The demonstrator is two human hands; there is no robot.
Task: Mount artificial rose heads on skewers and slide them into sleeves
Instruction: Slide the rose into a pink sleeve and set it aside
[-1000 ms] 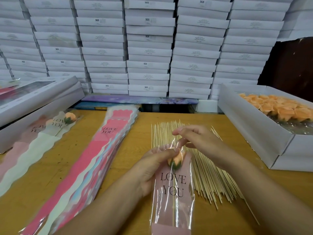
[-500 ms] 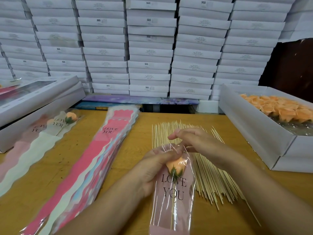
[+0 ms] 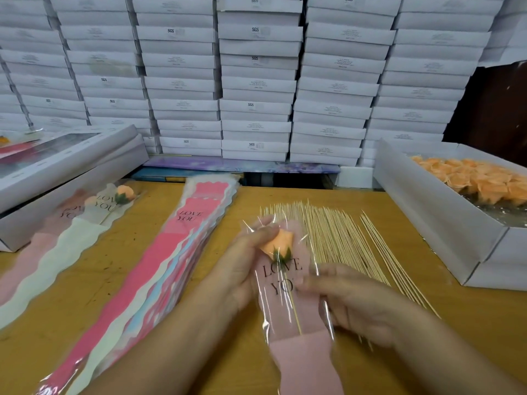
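A packing workshop or stockroom: stacked white cartons (image 3: 256, 81) wall in a wooden tabletop (image 3: 142, 252) laid with printed sleeves (image 3: 182, 252), skewers (image 3: 336, 238) and boxed rose heads (image 3: 484, 181).

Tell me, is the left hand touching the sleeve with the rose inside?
Touching. The head view shows the left hand holding the sleeve at its upper left edge, fingers pressed over the plastic beside the rose head.

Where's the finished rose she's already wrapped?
The finished rose lies far left on the table, in its sleeve beside the long white boxes.
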